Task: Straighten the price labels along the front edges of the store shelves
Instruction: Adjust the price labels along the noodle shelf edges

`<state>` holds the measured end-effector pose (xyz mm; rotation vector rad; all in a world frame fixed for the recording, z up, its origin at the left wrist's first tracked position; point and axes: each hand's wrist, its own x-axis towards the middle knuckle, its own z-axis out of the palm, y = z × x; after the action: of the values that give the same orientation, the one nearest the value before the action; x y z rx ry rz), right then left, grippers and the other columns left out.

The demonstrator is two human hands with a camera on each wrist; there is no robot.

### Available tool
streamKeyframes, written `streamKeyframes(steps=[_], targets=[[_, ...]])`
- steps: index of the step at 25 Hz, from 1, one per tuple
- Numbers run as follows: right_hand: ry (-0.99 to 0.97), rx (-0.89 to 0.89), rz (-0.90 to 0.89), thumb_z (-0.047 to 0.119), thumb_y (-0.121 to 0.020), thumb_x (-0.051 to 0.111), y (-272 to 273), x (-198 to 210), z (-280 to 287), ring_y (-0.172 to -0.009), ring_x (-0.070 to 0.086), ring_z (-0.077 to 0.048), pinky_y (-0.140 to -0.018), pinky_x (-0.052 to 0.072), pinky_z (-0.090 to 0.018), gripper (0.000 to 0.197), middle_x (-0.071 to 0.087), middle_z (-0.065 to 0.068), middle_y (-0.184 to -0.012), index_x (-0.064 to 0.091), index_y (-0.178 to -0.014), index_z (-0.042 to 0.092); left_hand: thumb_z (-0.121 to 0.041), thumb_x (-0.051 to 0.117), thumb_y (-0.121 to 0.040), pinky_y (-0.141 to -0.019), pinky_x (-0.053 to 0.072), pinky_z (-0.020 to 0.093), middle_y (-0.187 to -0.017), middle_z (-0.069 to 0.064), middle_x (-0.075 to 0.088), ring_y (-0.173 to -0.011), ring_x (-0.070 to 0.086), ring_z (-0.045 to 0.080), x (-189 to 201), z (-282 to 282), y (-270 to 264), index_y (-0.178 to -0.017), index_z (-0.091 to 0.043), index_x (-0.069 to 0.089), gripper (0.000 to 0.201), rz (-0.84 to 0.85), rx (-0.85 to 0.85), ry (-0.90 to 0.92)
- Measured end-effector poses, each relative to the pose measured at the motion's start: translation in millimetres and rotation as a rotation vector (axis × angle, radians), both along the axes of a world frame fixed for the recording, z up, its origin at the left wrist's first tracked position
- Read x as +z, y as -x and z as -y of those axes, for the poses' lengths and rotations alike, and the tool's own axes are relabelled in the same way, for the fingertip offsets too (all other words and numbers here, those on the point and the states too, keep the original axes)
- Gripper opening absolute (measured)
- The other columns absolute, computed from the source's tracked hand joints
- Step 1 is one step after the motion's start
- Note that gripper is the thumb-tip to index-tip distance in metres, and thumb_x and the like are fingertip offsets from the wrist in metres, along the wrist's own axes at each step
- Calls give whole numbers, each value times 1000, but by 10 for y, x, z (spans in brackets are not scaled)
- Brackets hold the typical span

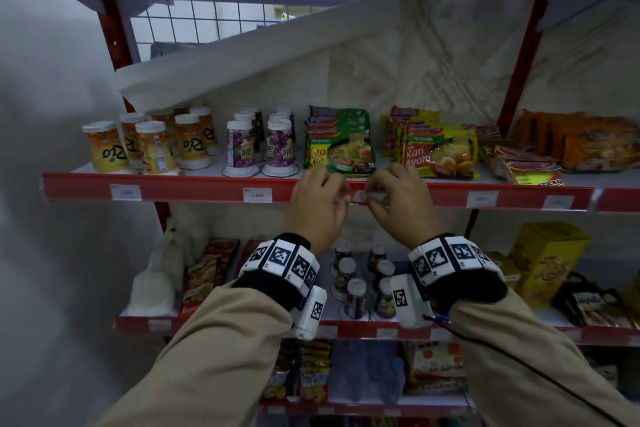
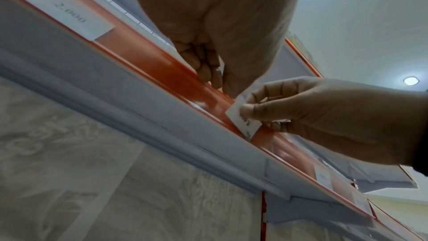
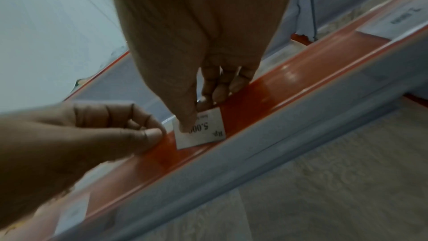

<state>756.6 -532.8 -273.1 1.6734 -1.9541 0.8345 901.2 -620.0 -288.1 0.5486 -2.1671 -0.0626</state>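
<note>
A small white price label [image 1: 360, 198] printed "Rp. 5.000" sits tilted on the red label strip [image 1: 194, 189] of the upper shelf. My right hand [image 1: 372, 196] pinches it, thumb on its printed face [image 3: 203, 135] and fingers behind. In the left wrist view the same label [image 2: 241, 118] is held at the strip's [image 2: 162, 61] top edge by the right hand [image 2: 249, 111]. My left hand [image 1: 341, 199] is just left of the label, fingers curled over the strip's top lip [image 2: 214, 80]. In the right wrist view its thumb and forefinger [image 3: 152, 133] meet at the strip [image 3: 289, 83].
Other labels sit flat in the strip: a "2.000" label [image 1: 257, 195], one at far left [image 1: 125, 192], two to the right [image 1: 482, 199]. Drink cups [image 1: 145, 146] and noodle packs [image 1: 339, 146] stand just behind the edge. Stocked shelves lie below; a wall [image 1: 52, 149] stands at left.
</note>
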Motion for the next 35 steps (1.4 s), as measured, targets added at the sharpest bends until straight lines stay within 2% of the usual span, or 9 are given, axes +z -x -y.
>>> streamKeyframes(steps=[4, 11, 13, 15, 18, 22, 28, 30, 35], targets=[[154, 210, 399, 16, -86, 67, 42, 93, -24, -78, 59, -9, -67, 46, -23, 10, 63, 8, -79, 59, -85, 21, -25, 54, -93, -79, 38, 38, -100, 9, 53, -93, 46, 26, 1, -19, 51, -101, -9, 61, 19, -4, 45, -33], [267, 420, 782, 2, -82, 70, -66, 42, -42, -78, 66, -2, -66, 54, -18, 30, 63, 4, -94, 55, -99, 22, -32, 52, -95, -75, 38, 38, -96, 10, 52, -89, 45, 26, -24, -29, 101, -104, -9, 60, 27, -80, 60, -37], [265, 386, 713, 5, -83, 69, -83, 11, -34, -72, 63, -2, -62, 49, -15, 22, 62, 5, -87, 59, -98, 17, -30, 53, -95, -73, 39, 39, -92, 9, 50, -87, 44, 26, -25, -22, 106, -97, -9, 60, 22, -80, 64, -36], [247, 299, 540, 13, -87, 65, -63, 15, -38, -65, 58, -6, -58, 47, -21, 9, 62, 5, -77, 63, -94, 18, -27, 54, -94, -71, 38, 39, -88, 8, 48, -84, 44, 26, -19, -13, 105, -92, -9, 60, 19, -82, 58, -30], [187, 242, 415, 16, -89, 63, 15, 75, -49, -71, 61, -7, -63, 50, -25, 6, 66, 6, -79, 67, -91, 20, -25, 56, -93, -73, 38, 38, -91, 8, 50, -87, 45, 25, 7, -13, 76, -93, -10, 60, 16, -34, 64, -6], [349, 204, 459, 17, -89, 63, 50, 118, -2, -78, 58, 6, -63, 41, -6, 8, 62, 17, -80, 65, -88, 25, -22, 59, -88, -81, 39, 36, -101, 5, 53, -95, 47, 24, 54, -8, 6, -104, -13, 57, 18, 75, 140, 27], [261, 204, 258, 10, -86, 63, -97, 12, 170, -88, 54, -21, -76, 47, -40, 8, 67, 1, -88, 68, -89, 16, -18, 57, -90, -82, 41, 40, -101, 8, 57, -97, 48, 27, 98, -12, -81, -105, -9, 57, 18, 28, 121, -78], [273, 221, 261, 10, -85, 64, -101, -6, 183, -87, 52, -21, -76, 47, -42, 9, 66, 4, -87, 68, -89, 18, -17, 56, -91, -82, 41, 41, -101, 9, 58, -97, 48, 28, 118, -12, -91, -110, -9, 56, 21, 26, 108, -85], [186, 199, 164, 17, -86, 65, -48, -17, 159, -87, 47, -22, -75, 44, -40, 5, 62, 2, -88, 66, -90, 20, -15, 56, -92, -73, 40, 45, -94, 14, 52, -91, 47, 32, 120, -9, -89, -97, -6, 61, 11, 72, 133, -23]])
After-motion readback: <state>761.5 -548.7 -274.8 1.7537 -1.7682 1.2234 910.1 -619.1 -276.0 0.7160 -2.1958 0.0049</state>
